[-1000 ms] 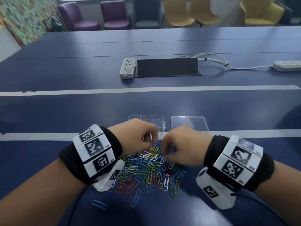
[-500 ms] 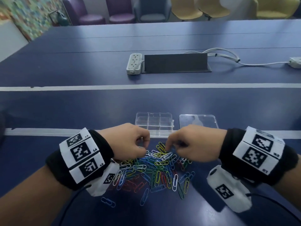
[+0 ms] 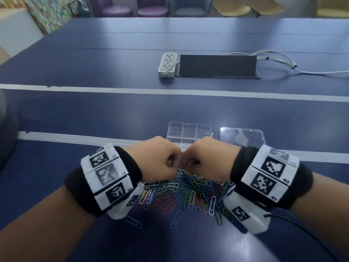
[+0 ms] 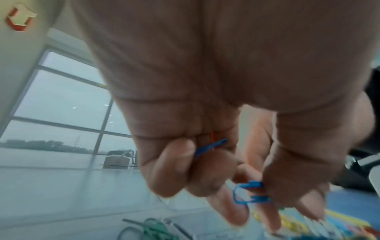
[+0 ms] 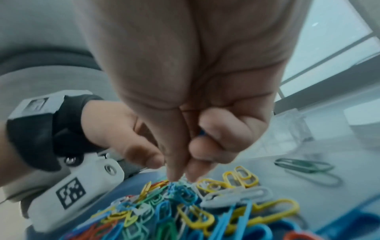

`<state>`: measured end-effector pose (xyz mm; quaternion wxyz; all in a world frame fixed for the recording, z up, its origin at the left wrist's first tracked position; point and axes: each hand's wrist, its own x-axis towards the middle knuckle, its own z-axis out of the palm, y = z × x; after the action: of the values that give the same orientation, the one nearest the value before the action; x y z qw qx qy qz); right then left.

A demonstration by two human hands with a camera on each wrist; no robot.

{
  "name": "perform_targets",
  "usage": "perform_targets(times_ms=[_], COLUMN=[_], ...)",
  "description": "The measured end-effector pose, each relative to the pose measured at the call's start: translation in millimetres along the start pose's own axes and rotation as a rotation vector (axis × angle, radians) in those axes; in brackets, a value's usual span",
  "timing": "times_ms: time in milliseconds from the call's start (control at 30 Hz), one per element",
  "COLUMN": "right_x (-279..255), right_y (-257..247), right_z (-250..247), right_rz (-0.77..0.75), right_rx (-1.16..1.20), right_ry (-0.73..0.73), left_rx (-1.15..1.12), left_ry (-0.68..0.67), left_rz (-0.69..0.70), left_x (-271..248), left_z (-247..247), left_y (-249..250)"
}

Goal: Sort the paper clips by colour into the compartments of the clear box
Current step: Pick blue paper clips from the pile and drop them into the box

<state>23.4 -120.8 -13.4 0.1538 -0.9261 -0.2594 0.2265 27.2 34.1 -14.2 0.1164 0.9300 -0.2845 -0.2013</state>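
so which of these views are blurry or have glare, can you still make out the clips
Head view: sharp, glare on the lid and clear box; pile of clips readable. Left wrist view: motion-blurred, yet a blue clip shows in the left hand. Right wrist view: soft, washed-out table, clip colours clear.

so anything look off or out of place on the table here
Nothing damaged. Two blue paper clips lie apart from the mixed pile, on its near side. The clear box looks empty, its lid lying beside it. The left hand holds blue clips.
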Motion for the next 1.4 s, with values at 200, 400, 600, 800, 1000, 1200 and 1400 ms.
perform_targets(times_ms=[200, 400, 600, 800, 1000, 1200, 1400], right_x=[6.7, 2.6, 14.2, 35.4, 47.8, 53.7, 53.4], right_y=[-11.6, -2.3, 10.2, 12.6, -3.4, -9.6, -7.5], right_z=[3.3, -5.1, -35.9, -44.9, -48.2, -48.8, -45.5], right_rz=[0.007, -0.012, 0.114, 0.221, 0.231, 0.213, 0.196], right_rx=[-0.173, -0.065, 0.176, 0.313, 0.18, 0.222, 0.264], right_ry=[-0.038, 0.005, 0.102, 0.118, 0.145, 0.154, 0.182], left_rx=[-0.117, -0.183, -0.178, -0.272, -0.345, -0.62, -0.607], left_ry=[0.036, 0.064, 0.172, 0.227, 0.309, 0.358, 0.387], left_rz=[-0.073, -0.131, -0.137, -0.192, -0.215, -0.244, -0.248], left_x=[-4.9, 0.8, 23.5, 36.7, 29.6, 26.3, 13.8], left_z=[-9.9, -16.3, -28.5, -26.5, -27.8, -23.7, -23.6], left_y=[-5.8, -12.0, -11.3, -10.5, -11.0, -26.2, -35.5])
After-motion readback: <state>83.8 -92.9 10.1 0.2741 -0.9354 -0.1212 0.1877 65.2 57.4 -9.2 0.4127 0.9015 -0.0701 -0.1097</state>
